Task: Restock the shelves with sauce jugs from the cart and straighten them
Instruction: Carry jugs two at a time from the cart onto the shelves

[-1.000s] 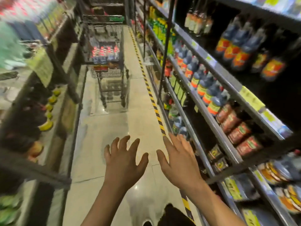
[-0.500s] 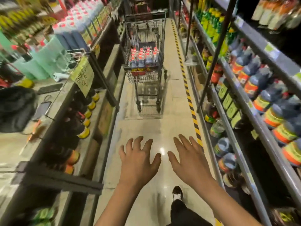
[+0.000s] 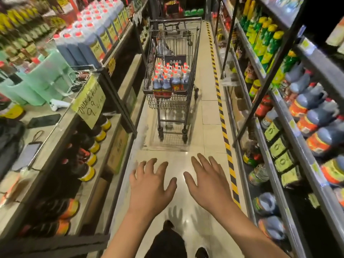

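Observation:
A wire shopping cart (image 3: 195,53) stands ahead in the middle of the aisle, its basket holding several dark sauce jugs (image 3: 170,79) with red-and-white caps. Matching dark jugs with orange labels (image 3: 314,116) lie in a row on the right-hand shelf. My left hand (image 3: 151,185) and my right hand (image 3: 208,181) are stretched out side by side over the floor, palms down, fingers spread, holding nothing. Both hands are well short of the cart.
Shelving lines both sides of the narrow aisle. On the left are large blue jugs (image 3: 89,38), a handwritten price sign (image 3: 89,101) and a counter with phones and cables. A yellow-black striped floor tape (image 3: 223,125) runs along the right shelf base. My feet show below.
The view has swung from the right-hand shelf toward the aisle, and the cart now sits centred and closer. Both hands stay open and outstretched.

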### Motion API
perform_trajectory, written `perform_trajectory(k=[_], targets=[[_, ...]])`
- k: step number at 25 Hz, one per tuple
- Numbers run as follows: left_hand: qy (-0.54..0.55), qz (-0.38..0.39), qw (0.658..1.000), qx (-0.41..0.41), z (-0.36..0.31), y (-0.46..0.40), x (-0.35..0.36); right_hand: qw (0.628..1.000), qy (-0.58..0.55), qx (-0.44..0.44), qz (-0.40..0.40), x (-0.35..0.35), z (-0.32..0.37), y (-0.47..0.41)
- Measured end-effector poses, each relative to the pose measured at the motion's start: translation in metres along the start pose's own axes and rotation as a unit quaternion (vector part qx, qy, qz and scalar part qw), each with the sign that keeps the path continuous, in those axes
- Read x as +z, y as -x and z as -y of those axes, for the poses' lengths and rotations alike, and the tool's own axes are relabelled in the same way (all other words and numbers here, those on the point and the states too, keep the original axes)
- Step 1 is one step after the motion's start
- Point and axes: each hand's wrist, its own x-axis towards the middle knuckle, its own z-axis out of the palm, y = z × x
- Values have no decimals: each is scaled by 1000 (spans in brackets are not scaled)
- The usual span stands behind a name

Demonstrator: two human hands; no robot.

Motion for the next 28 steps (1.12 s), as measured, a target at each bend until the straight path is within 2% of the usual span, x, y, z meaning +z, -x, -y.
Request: perform_trajectory(k=[6,10,15,22,28], targets=[[22,5,999,-25,58,-134,20,1000,6,-14,17,0,38,-146],[44,6,999,-14,92,-234,14,1000,5,-3,24,-14,71,-242],[41,1,999,6,125,-349,4,1000,-11,12,-11,-31,102,-346],[29,26,999,17,126,-466,22,999,0,26,23,-40,86,-461],[-14,53,998,16,106,-581,34,999,0,-19,37,-52,56,-578]])
